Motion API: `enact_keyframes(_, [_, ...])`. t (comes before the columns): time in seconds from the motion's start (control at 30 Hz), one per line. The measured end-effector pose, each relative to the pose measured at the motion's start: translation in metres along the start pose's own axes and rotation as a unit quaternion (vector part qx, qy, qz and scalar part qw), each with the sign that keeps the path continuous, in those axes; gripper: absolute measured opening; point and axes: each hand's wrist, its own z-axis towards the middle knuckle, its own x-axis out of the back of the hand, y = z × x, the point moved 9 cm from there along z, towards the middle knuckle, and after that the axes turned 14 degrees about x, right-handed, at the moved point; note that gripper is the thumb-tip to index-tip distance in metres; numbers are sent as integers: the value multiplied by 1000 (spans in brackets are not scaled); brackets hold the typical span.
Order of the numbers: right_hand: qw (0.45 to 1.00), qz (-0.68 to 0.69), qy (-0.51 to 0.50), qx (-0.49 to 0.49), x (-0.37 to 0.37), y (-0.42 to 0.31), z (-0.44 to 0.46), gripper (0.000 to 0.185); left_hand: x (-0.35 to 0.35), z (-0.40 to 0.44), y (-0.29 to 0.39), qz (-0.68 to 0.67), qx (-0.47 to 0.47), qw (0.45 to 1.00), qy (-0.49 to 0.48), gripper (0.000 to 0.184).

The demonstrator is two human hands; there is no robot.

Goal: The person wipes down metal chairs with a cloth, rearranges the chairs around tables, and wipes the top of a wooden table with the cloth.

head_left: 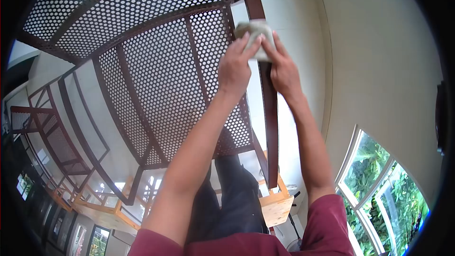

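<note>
A folded, greyish cloth (254, 28) lies across the upper part of the dark brown armrest (269, 128) of a perforated metal bench. My left hand (234, 66) presses on the cloth from the left, its fingers closed over the near edge. From the right, my right hand (286, 72) holds the same cloth, fingers bent against it. Both sets of fingertips nearly meet at its middle. The cloth is slightly blurred, and it hides the stretch of armrest under it. Left of my hands spreads the bench's perforated seat (156, 80).
The perforated backrest (142, 0) rises beyond the seat. A second armrest (90, 147) stands on the left, with another brown metal seat (61, 142) farther off. Light wooden furniture (276, 206) is close to my legs. A wall (379, 66) and window (379, 180) are at right.
</note>
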Motion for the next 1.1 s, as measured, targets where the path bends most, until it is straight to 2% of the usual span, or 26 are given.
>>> enact_keyframes(0.23, [994,27,-85,-56,10,-36,-114,67,-8,-122,12,-12,68,996,-59,59])
enact_keyframes(0.33, [992,9,-100,-76,11,-48,-167,64,-10,-175,23,38,90,990,-104,60])
enact_keyframes(0.43, [988,6,-111,-110,17,-70,-220,69,-8,-222,32,54,88,984,-145,66])
enact_keyframes(0.63, [975,37,-138,-172,18,-107,-329,72,-4,-323,50,89,84,974,-193,61])
enact_keyframes(0.73, [972,56,-142,-178,27,-133,-374,73,-10,-383,54,95,105,967,-211,59])
enact_keyframes(0.83, [973,74,-128,-177,29,-151,-417,76,-12,-427,56,99,125,949,-271,59])
enact_keyframes(0.97, [980,46,-118,-150,34,-182,-457,77,-15,-475,52,123,123,930,-323,61])
enact_keyframes(1.1, [961,31,-219,-167,36,-201,-480,67,2,-506,48,102,135,905,-390,59])
